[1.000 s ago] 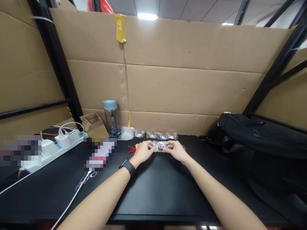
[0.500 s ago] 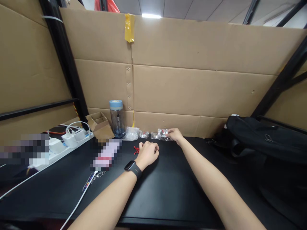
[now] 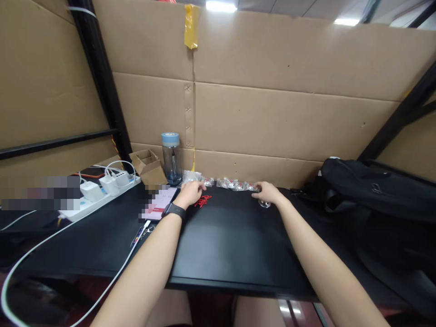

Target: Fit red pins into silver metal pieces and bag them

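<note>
My left hand (image 3: pixel 191 194), with a dark watch on its wrist, reaches over the table beside a clear plastic bag (image 3: pixel 190 175). Its visible fingers are stretched out, and I see nothing held in them. Just to its right lies a small tangle of red cord-like pieces (image 3: pixel 203 201). My right hand (image 3: pixel 269 193) is low over the right end of a row of small clear packets (image 3: pixel 231 184) with shiny and red contents. Its fingers are apart. A shiny round packet (image 3: pixel 264 204) shows under the palm, partly hidden; contact with the hand is unclear.
A blue-lidded bottle (image 3: pixel 171 159) and an open cardboard box (image 3: pixel 149 167) stand at the back left. A phone (image 3: pixel 160 204) with a cable and a white power strip (image 3: pixel 98 197) lie left. A black bag (image 3: pixel 378 195) is at right. Cardboard (image 3: pixel 259 118) walls the back.
My left hand has moved left off the red pieces, which now show more fully. My right hand has shifted right; a shiny packet now shows beneath it. The view has tilted down.
</note>
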Tool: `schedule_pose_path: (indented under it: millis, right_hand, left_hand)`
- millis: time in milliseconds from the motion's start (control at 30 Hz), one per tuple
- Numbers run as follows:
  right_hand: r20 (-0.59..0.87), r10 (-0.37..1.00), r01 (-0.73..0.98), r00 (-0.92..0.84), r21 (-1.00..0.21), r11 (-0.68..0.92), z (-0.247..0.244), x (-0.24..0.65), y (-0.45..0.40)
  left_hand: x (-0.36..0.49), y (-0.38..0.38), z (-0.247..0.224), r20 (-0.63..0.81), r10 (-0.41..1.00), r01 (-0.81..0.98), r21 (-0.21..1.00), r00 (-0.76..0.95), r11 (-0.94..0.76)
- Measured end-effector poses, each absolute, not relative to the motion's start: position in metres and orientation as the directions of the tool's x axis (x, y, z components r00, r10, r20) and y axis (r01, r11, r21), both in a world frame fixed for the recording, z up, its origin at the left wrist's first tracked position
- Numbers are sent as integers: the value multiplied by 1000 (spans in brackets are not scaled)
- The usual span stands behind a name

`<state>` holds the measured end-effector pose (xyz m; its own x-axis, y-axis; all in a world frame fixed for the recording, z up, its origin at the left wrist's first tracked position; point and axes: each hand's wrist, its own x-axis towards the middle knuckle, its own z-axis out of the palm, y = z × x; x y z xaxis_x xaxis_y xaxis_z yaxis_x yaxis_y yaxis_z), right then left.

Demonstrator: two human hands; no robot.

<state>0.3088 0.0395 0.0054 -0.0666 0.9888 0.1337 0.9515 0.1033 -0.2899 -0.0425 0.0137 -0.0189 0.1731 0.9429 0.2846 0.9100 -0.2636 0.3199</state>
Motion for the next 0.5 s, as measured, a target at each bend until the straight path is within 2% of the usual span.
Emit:
schedule_pose_path:
  millis: [200,367,500]
  right_hand:
    - [30,974,915,-226,-338,223,-8,349,12]
    - [52,964,901,-261,-346,263,-10,343,12]
    - [94,944,878,-316,-348,328,-9,333,8]
  left_hand:
    - [-67,14,-15,246,951,938,244,185,-245]
    - [-69,11,-8,251,964,971,193,94,-145]
    - [-85,13,-9,255,966,969,227,34,-94]
